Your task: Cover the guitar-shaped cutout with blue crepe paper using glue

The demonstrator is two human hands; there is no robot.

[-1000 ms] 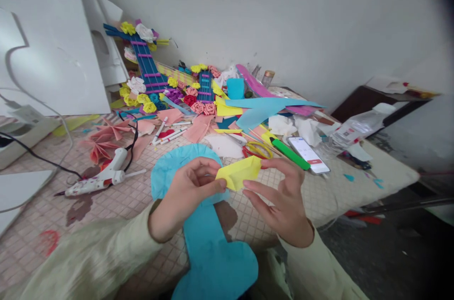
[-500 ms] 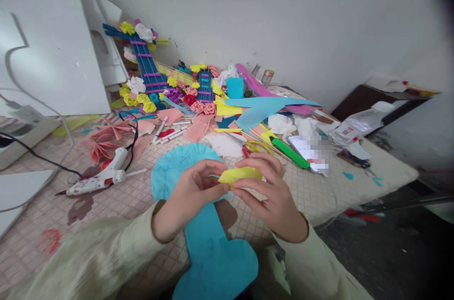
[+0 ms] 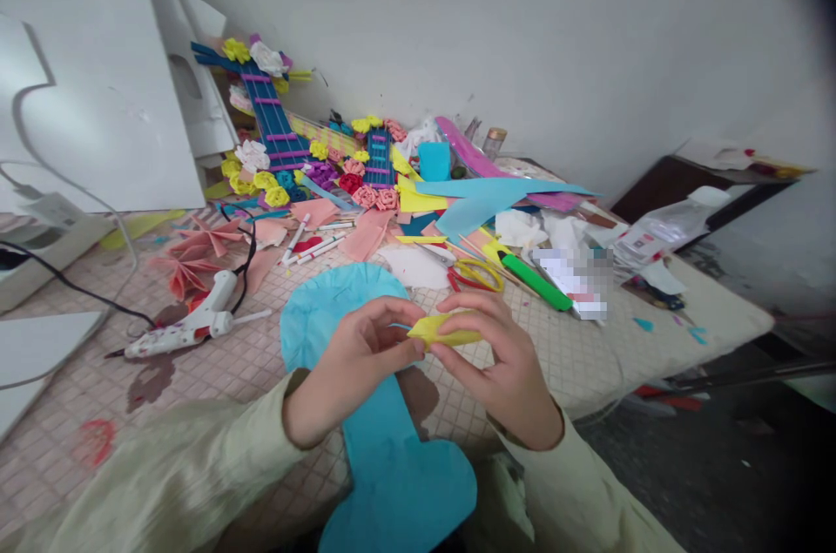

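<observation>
A folded strip of yellow crepe paper [image 3: 450, 328] is held between both hands over the table. My left hand [image 3: 366, 348] pinches its left end between thumb and fingertips. My right hand [image 3: 500, 361] grips the other end, fingers curled over the top and thumb side below. Under my hands lies a large blue paper-covered shape [image 3: 405, 466], with a round gathered top and a narrower neck that widens again at the table's near edge. Part of it is hidden by my left hand and forearm.
A white glue gun [image 3: 189, 328] with a black cord lies at left near pink folded paper [image 3: 189, 270]. Scissors with yellow and red handles [image 3: 480, 274], a green cutter [image 3: 535, 281], a phone [image 3: 568, 279] and a plastic bottle [image 3: 666, 231] lie beyond my right hand. Decorated blue guitar shapes [image 3: 271, 122] stand behind.
My right-hand fingers have closed lower over the yellow paper, which looks flatter. The scissors' handles show more now. My left hand has barely moved.
</observation>
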